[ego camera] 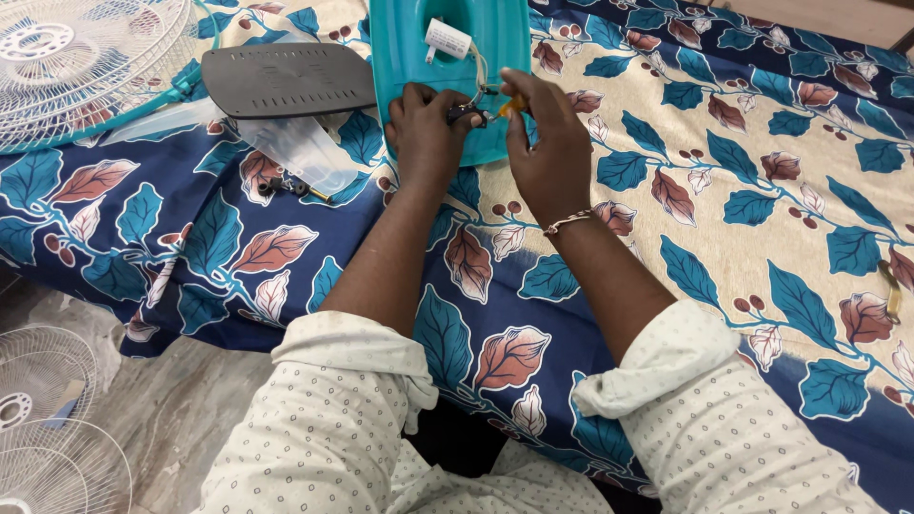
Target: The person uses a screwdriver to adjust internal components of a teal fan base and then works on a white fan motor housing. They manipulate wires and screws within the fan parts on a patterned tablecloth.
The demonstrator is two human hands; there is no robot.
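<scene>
At far left, a white fan grille [67,67] lies on the leaf-print sheet [743,219], and two more grilles [43,419] rest on the floor below. Next comes a dark grey soleplate [286,79], flat on the sheet, with a clear plastic piece [300,152] just under it and a few small screws [281,186] beside that.

The left hand [424,133] rests on the lower edge of the teal iron body [447,57], which lies open side up at the top middle of the sheet. Its fingers are curled in a narrow pinch on a small dark part [464,112] with wires; what exactly it is, I cannot tell. A white cylindrical component [447,38] sits inside the body above the hands.

The right hand [547,143] touches the same spot from the other side, thumb and forefinger closed on a small orange piece [511,107]. A thin bracelet [568,223] circles that wrist. Both sleeves [666,366] are rolled up, white with small dots.
</scene>
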